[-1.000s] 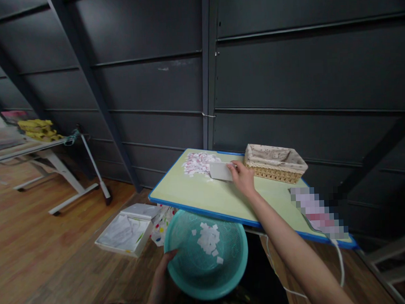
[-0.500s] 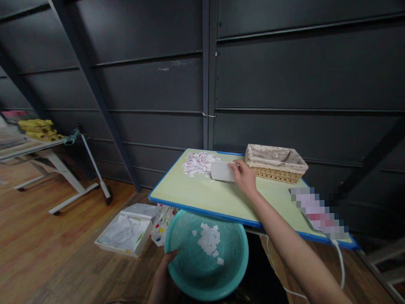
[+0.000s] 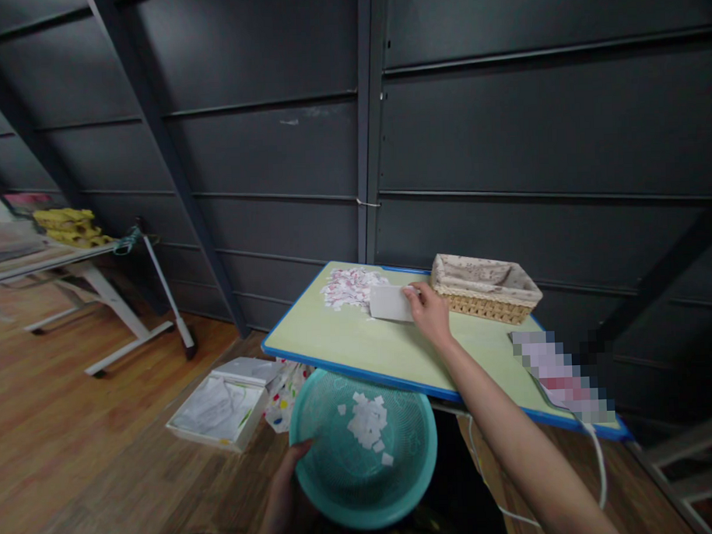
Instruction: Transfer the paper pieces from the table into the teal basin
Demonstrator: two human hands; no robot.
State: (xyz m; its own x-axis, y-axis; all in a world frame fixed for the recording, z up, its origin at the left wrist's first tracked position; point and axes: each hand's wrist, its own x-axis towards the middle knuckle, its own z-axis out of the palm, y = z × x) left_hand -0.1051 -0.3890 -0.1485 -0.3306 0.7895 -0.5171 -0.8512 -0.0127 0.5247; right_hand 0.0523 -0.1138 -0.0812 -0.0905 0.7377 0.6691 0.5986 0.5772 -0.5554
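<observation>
Dark metal panelling (image 3: pixel 259 153) backs your pale-green worktop (image 3: pixel 335 345), and a lined woven basket (image 3: pixel 491 304) stands toward its right end. If you sweep the white card (image 3: pixel 386 303) too fast or tilt it, loose scraps could scatter from the paper pile (image 3: pixel 350 287) over the blue edge and miss the teal colander (image 3: pixel 333 466). A gap could cause that too: the colander's far rim sits at or under the worktop's near edge, and you cannot tell from here whether they touch. Should your one-sided grip slacken, the colander might tip and spill its white pieces (image 3: pixel 366 421).

Your right hand (image 3: pixel 432 311) has its fingers pinched closed on the card's right end; the card's left end meets the pile's near-right side, so the scraps lie beyond the card, well left of those fingers. Your left hand (image 3: pixel 284 472) hooks its thumb over the colander's left rim, its other fingers hidden underneath
</observation>
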